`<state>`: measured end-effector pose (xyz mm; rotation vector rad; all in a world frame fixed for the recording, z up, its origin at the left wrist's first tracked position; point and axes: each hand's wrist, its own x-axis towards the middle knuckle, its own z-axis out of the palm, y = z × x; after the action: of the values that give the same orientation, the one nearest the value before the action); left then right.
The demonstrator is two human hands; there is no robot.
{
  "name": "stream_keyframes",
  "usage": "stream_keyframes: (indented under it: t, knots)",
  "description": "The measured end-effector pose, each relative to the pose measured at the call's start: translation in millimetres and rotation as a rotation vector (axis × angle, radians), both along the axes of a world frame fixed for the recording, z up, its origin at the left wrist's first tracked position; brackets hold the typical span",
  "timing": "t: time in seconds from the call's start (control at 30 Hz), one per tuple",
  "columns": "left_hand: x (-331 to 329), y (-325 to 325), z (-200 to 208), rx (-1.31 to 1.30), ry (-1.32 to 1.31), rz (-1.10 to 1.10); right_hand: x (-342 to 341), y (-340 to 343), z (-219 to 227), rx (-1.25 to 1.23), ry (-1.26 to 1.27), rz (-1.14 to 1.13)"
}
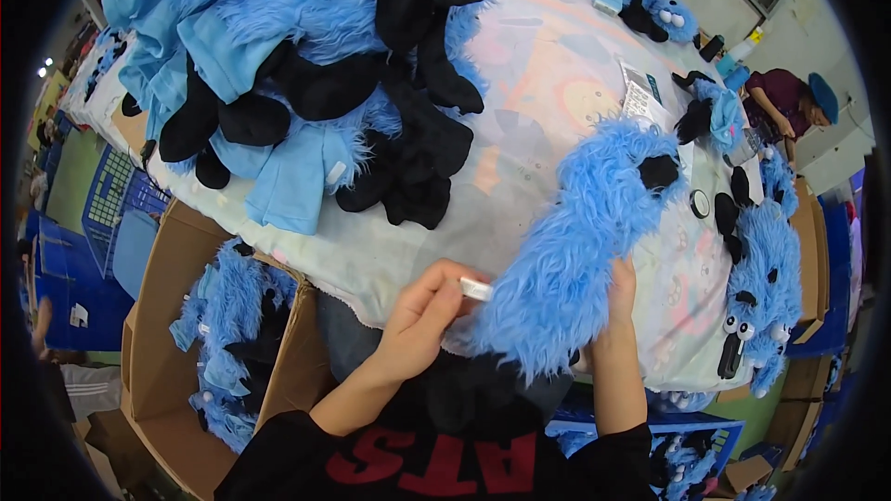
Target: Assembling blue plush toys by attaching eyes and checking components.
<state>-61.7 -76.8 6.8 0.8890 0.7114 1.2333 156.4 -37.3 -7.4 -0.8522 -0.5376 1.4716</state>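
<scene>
Your left grip (419, 323) pinches the white label (476, 289); your right grip (620, 301) holds the shaggy blue plush (585, 241) over the near edge of the cloth-covered counter (524, 121). Hold the label flat, steady the plush, and sweep long strands clear.

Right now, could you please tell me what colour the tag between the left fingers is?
The tag is white; the head view shows it best.

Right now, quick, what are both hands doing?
Left hand: closed, pinching the white tag on the blue furry toy.
Right hand: holding that toy's side, fingers partly hidden.
</scene>
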Motion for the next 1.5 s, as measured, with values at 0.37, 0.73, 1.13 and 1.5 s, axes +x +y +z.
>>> stream_keyframes:
  t: [0.37, 0.73, 1.13, 1.5]
  knots:
    - [-27, -9, -5, -0.120, 0.118, -0.368, -17, 8, 13, -0.074, -0.568, -0.107]
    - [-17, -12, -11, -0.105, -0.414, -0.272, -32, -52, 28, 1.083, -1.721, 0.041]
    - [17, 1, 18, 0.147, 0.252, 0.064, -39, -15, 19, 0.515, -1.101, 0.077]
    - [33, 19, 38, 0.951, 1.459, 0.156, -35, 23, 16, 0.662, -0.932, 0.101]
